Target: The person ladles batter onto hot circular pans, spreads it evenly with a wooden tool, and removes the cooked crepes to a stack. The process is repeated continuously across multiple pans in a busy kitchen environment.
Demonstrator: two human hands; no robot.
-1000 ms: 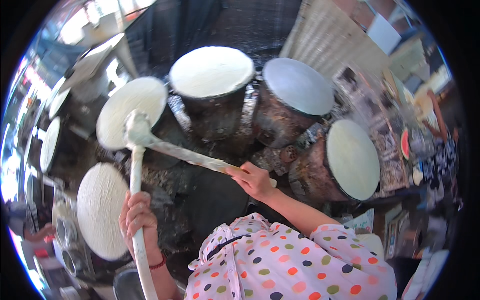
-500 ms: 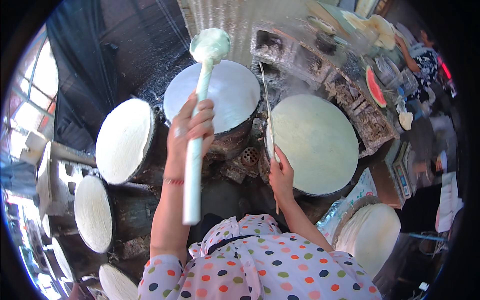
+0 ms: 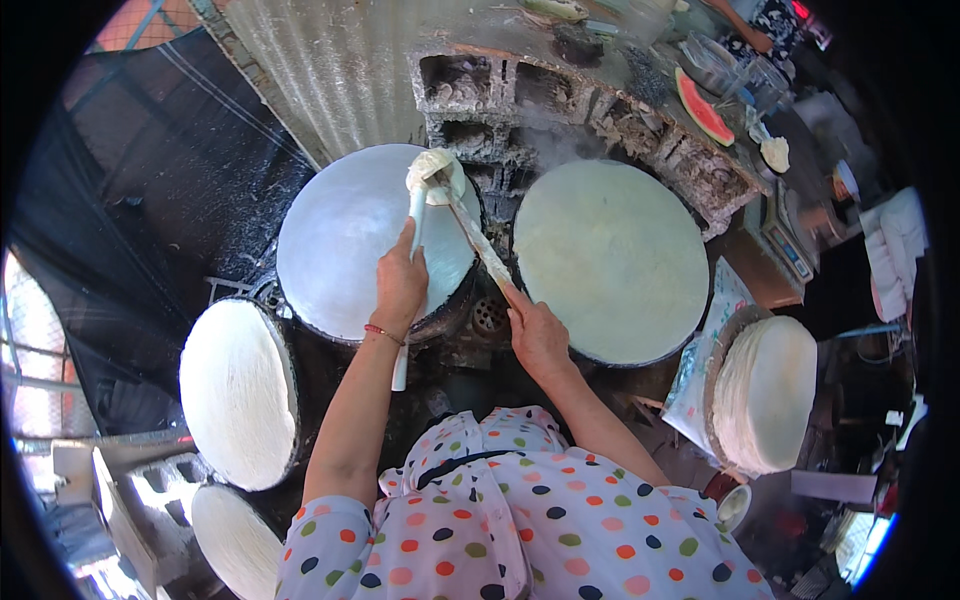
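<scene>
My left hand (image 3: 400,280) is closed around the white handle of a ladle (image 3: 440,170). Thick pale batter fills its bowl, which hangs over the right side of a bare round griddle (image 3: 340,235). In my right hand (image 3: 540,342) is a long, thin, batter-coated stick (image 3: 484,245), gripped near its lower end. The tip of the stick reaches into the ladle's bowl; batter hides its shape there. Just beyond my right hand, a second round griddle carries a thin pale flatbread (image 3: 612,260) spread nearly to its edge.
More griddles with pale flatbreads (image 3: 240,395) stand to the left. At right a stack of flatbreads (image 3: 770,395) rests beside plastic sheeting. Concrete blocks (image 3: 545,92) edge the back, a watermelon slice (image 3: 703,108) lies beyond, and another person's arm (image 3: 745,25) shows far right.
The ladle has come down and toward the left griddle. The stick's tip has swung left into the ladle's bowl. My view has shifted, so the griddles sit elsewhere in the picture.
</scene>
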